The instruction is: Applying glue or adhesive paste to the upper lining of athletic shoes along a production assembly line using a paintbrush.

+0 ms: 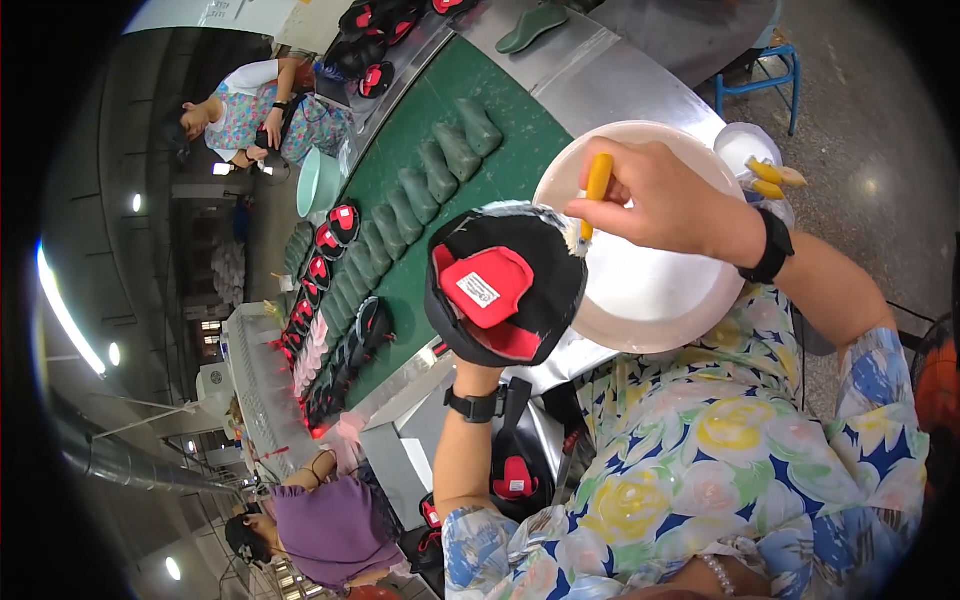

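My left hand (474, 366) supports a black shoe upper (530, 250) from beneath, its fingers hidden under the material. A red tongue (490, 285) with a white label lies in the middle of the upper, and white paste marks its far rim. Between the thumb and fingers of my right hand (655, 200) is a brush (598, 185) with a yellow handle. Its pale bristles touch the right edge of the upper. Below my right hand stands a wide cream basin (690, 330) with white liquid (640, 285) inside.
A green conveyor belt (415, 270) carries rows of grey-green shoe lasts (405, 215) and black-and-red uppers (343, 225). More brushes (770, 180) rest on a white tub (740, 150) at right. Two other people (335, 530) are at left. A blue stool (760, 85) stands far right.
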Action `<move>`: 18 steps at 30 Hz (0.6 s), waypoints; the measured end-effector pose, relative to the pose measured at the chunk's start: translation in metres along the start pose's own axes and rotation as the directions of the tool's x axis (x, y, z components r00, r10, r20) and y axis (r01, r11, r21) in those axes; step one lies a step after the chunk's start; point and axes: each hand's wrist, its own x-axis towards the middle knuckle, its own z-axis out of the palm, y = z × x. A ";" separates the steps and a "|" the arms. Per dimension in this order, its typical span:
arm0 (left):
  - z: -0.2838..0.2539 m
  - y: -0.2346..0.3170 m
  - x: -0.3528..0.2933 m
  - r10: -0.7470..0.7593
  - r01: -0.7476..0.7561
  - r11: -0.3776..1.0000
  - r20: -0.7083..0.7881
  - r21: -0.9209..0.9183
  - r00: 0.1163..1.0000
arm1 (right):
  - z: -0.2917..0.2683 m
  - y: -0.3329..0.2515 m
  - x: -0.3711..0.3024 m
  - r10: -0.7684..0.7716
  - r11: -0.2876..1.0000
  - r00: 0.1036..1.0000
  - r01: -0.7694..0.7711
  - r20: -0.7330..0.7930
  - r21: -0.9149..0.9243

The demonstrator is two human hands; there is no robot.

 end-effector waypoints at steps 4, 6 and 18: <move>-0.013 -0.025 -0.003 0.339 -0.206 0.513 0.024 0.833 0.941 | 0.021 0.002 -0.018 0.303 0.948 0.951 -0.293 -0.070 0.125; -0.015 -0.033 0.001 0.460 -0.294 0.344 0.113 0.892 0.881 | 0.031 0.001 -0.023 0.387 0.894 0.920 -0.360 -0.055 0.268; 0.019 -0.016 0.027 0.797 -0.439 0.272 0.055 0.857 0.602 | 0.035 -0.014 -0.028 0.335 0.908 0.939 -0.300 -0.076 0.291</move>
